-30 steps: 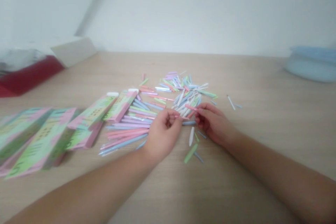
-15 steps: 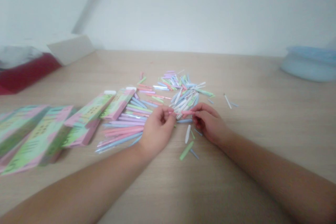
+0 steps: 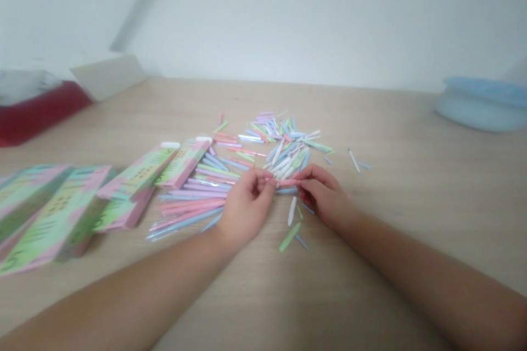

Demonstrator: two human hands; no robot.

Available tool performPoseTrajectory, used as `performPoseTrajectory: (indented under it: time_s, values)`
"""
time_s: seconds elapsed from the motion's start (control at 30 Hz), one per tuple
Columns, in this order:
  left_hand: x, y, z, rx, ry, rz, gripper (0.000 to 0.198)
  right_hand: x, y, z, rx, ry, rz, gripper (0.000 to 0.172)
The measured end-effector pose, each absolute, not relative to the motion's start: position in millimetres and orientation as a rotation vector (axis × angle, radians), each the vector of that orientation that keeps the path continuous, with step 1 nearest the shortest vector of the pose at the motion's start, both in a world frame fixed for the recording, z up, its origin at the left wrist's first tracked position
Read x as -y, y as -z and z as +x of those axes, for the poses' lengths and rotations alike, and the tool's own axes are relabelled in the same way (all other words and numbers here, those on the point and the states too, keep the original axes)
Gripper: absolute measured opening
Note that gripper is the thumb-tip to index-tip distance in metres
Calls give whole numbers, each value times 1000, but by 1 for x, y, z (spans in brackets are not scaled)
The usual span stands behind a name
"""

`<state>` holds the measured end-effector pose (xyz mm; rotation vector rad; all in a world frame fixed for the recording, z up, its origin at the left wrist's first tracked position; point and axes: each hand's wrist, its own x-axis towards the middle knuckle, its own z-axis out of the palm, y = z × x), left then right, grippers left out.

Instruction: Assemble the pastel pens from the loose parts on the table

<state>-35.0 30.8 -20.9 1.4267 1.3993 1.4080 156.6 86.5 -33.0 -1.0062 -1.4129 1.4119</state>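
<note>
Between my two hands, low over the table, is a slim pink pen-like stick (image 3: pixel 287 182). My left hand (image 3: pixel 250 203) pinches its left end between thumb and fingers. Its right end is pinched by my right hand (image 3: pixel 325 194). Blur hides whether it is one piece or two pushed together. Just beyond the hands lies a loose heap of white, blue and green pen-like parts (image 3: pixel 284 159). Left of my left hand, long pastel sticks (image 3: pixel 193 205) lie in a spread row, some in clear wrapping. A white piece (image 3: pixel 292 211) and a green piece (image 3: pixel 290 237) lie nearer me.
Several pastel printed boxes (image 3: pixel 57 208) lie at the left, some overlapping. A red and white open box (image 3: pixel 45 109) stands behind them. At the far right is a light blue rounded object (image 3: pixel 481 104). A thin dark-tipped stick (image 3: pixel 354 160) lies right of the heap.
My hands have drawn slightly closer together, and the pink stick now spans the space between their fingertips. The view has shifted a little; the things on the table look unmoved.
</note>
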Motion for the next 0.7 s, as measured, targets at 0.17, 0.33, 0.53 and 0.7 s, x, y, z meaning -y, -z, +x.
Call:
performPoseTrajectory:
  time_s: [0.17,0.33,0.53,0.7]
  values:
    - [-32,24,-37,-1449,-1394,1566,23,-84,28,156,1509,-1404,-993,9]
    - [-32,24,-40,-1390,-1447,1781,27,-81,25,155,1552,-1404,-945,17]
    - [-33,28,-39,-1343,-1425,1801,35,-79,24,153,1614,-1312,-870,26]
    - [-30,32,-38,-1251,-1373,1747,51,-77,22,153,1733,-1256,-881,26]
